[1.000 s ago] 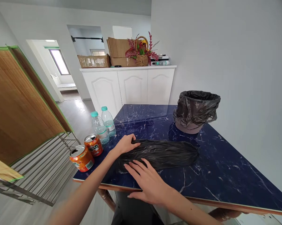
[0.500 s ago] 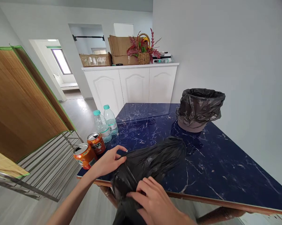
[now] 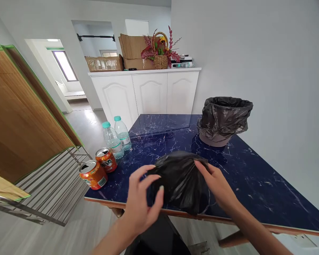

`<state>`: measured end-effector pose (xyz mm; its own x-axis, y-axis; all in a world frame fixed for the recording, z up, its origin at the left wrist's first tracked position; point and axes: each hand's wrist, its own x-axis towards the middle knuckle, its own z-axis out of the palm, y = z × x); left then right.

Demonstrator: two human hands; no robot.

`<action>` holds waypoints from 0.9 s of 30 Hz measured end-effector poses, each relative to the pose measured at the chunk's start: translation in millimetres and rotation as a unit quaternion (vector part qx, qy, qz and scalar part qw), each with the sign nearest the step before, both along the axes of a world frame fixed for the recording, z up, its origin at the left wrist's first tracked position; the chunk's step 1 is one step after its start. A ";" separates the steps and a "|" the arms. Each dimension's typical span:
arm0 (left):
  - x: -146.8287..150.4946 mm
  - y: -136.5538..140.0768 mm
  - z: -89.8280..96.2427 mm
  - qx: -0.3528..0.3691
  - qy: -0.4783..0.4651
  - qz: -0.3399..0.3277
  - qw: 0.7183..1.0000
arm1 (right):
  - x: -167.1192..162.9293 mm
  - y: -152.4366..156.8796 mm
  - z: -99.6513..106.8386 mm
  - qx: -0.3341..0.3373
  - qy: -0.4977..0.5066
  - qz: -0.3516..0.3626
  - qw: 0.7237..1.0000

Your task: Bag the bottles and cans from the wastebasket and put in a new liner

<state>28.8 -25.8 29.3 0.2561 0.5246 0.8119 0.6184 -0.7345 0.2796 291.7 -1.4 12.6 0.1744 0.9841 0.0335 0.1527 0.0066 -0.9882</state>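
A black plastic bag [image 3: 179,180] lies bunched and creased near the front edge of the blue marbled table [image 3: 162,132]. My right hand [image 3: 215,182] pinches its upper right side between thumb and fingers. On the bag's left, my left hand [image 3: 143,196] has its fingers curved and apart; whether the fingertips touch the plastic I cannot tell. Further left stand two orange drink cans [image 3: 93,175] with opened tops. Behind these are two clear bottles [image 3: 113,141] with turquoise caps, upright.
A bin [image 3: 223,122] lined with a black bag stands at the table's right rear. Beyond the table, a white cabinet [image 3: 151,90] carries cardboard boxes [image 3: 134,49] and a flower basket [image 3: 161,62]. A metal rack [image 3: 61,184] stands on the left, beside the table.
The bag, stretched out to the right before, is now gathered into a rounder bunch. My right hand has gone up and right onto its far side. My left hand has shifted right and opened.
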 end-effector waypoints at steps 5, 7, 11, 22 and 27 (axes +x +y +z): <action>30.1 32.5 -12.4 -0.006 0.249 -0.115 0.962 | 33.6 49.8 -23.7 0.023 -0.162 -0.018 0.986; 37.3 53.5 -19.1 -0.053 0.308 -0.127 0.941 | 37.4 53.4 -27.4 0.045 -0.209 -0.060 0.975; 43.9 84.6 -38.0 -0.122 0.347 -0.139 0.919 | 21.7 34.1 -31.7 0.223 -0.424 -0.076 0.874; 42.8 103.1 -61.1 -0.183 0.332 -0.151 0.913 | 24.2 30.0 -70.7 0.094 -0.560 0.132 0.813; 17.6 91.7 -43.1 -0.156 0.289 -0.189 0.926 | 32.9 -10.8 -40.8 0.234 -0.563 0.224 0.760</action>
<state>46.5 65.9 -13.8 0.8133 0.4942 0.3071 0.4457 -0.8685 0.2170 324.5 -12.2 -28.2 -0.5730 0.7706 0.2790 0.7793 0.6177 -0.1057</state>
